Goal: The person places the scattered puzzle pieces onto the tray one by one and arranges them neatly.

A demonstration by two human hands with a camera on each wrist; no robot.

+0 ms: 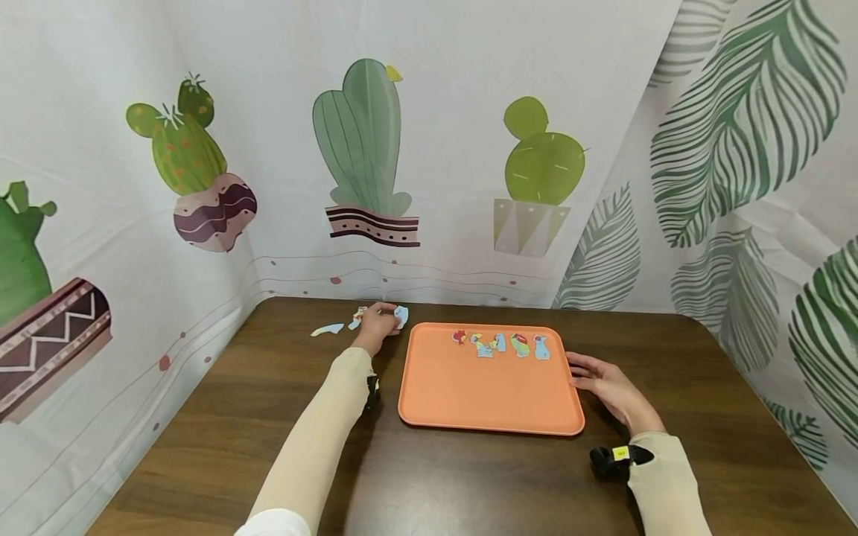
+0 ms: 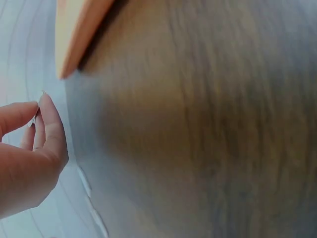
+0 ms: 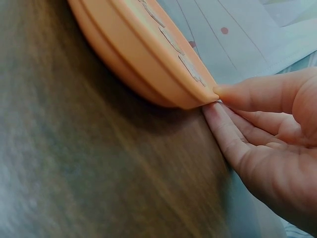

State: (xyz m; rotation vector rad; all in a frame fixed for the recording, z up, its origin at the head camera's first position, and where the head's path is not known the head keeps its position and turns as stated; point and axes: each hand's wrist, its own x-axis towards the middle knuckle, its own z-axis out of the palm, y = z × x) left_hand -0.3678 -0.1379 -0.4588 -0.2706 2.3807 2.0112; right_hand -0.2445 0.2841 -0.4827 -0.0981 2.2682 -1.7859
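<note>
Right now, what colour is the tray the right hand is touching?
Orange, plain all over; the tray shows best in the head view, right hand at its edge.

My left hand (image 1: 377,325) reaches out mid-frame, its grip pinched thumb to fingertip, while my right hand (image 1: 611,390) lies lower right, fingers nearly straight.

Dark wooden table (image 1: 469,476), cactus-print backdrop (image 1: 362,141)
</note>
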